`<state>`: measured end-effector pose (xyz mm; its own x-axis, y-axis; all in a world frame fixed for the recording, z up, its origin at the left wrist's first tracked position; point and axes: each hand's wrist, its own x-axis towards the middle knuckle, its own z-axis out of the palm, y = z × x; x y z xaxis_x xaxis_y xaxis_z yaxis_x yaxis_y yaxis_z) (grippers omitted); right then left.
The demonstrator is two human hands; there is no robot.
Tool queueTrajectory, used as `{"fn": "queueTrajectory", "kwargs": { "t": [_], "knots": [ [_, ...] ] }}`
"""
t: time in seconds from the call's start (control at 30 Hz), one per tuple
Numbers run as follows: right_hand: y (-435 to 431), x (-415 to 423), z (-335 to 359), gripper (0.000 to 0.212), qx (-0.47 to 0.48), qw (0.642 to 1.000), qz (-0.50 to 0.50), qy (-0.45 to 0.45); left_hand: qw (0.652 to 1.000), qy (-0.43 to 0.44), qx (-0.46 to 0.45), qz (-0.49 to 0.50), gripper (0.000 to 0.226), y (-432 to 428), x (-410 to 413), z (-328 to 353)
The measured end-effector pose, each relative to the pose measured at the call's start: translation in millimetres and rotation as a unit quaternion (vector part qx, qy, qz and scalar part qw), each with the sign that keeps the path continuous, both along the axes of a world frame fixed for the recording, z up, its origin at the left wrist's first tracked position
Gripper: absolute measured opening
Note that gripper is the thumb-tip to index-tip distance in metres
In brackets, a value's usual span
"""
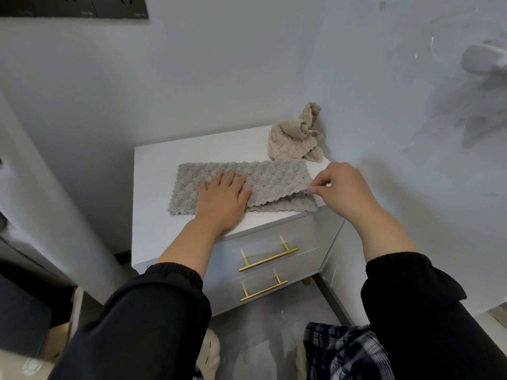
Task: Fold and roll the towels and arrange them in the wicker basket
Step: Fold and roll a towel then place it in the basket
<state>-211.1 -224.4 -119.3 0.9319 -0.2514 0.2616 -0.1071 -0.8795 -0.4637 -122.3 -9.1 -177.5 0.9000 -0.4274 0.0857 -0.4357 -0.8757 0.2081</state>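
Observation:
A grey textured towel [271, 178] lies folded lengthwise across the white top of a small cabinet [156, 171]. My left hand [223, 198] presses flat on the towel's middle, fingers spread. My right hand [343, 187] pinches the towel's upper layer at its right end, near the cabinet's right corner, lifting that edge slightly off the lower layer. A beige towel [293, 137] sits crumpled at the cabinet's back right corner against the wall. No wicker basket is in view.
The cabinet has two grey drawers with gold bar handles [269, 259]. It stands against a pale wall [247, 72], with a white column [41, 187] to the left. A dark plaid cloth [345, 352] lies on the floor below.

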Motion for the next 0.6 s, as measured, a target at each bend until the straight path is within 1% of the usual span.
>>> {"fn": "queueTrajectory", "kwargs": {
  "t": [0.07, 0.2, 0.27, 0.33, 0.4, 0.47, 0.5, 0.53, 0.6],
  "knots": [
    [-0.9, -0.5, -0.1, 0.004, -0.006, 1.000, 0.003, 0.018, 1.000, 0.004, -0.009, -0.004, 0.052, 0.4, 0.6, 1.1],
    [-1.4, 0.2, -8.1, 0.001, -0.010, 0.996, 0.008, 0.089, 1.000, 0.013, -0.015, -0.010, 0.051, 3.7, 4.1, 2.4],
    [-1.5, 0.4, -14.7, 0.007, 0.000, 0.993, 0.015, 0.115, 1.000, 0.010, -0.007, -0.015, 0.051, 5.0, 5.8, 2.0],
    [-5.0, 1.1, -19.5, 0.017, 0.028, 0.993, 0.001, 0.116, 1.000, 0.010, -0.002, -0.018, 0.051, 5.2, 6.1, 2.1],
    [-12.3, 2.5, -21.6, 0.036, 0.029, 0.991, -0.053, 0.118, 1.000, 0.009, 0.008, -0.021, 0.051, 4.8, 5.8, 2.5],
    [-16.9, 1.5, -22.0, 0.049, 0.039, 0.980, -0.108, 0.160, 1.000, 0.007, 0.018, -0.023, 0.051, 4.7, 5.4, 2.7],
    [-15.9, 0.6, -22.1, 0.053, 0.071, 0.971, -0.116, 0.195, 1.000, 0.007, 0.020, -0.023, 0.051, 4.9, 5.3, 2.9],
    [-13.9, 0.4, -22.7, 0.054, 0.124, 0.960, -0.112, 0.225, 0.999, 0.008, 0.021, -0.023, 0.051, 5.1, 5.4, 3.1],
    [-8.1, -0.7, -22.0, 0.051, 0.240, 0.933, -0.106, 0.247, 0.999, 0.004, 0.019, -0.026, 0.051, 5.3, 4.9, 3.6]
  ]
}}
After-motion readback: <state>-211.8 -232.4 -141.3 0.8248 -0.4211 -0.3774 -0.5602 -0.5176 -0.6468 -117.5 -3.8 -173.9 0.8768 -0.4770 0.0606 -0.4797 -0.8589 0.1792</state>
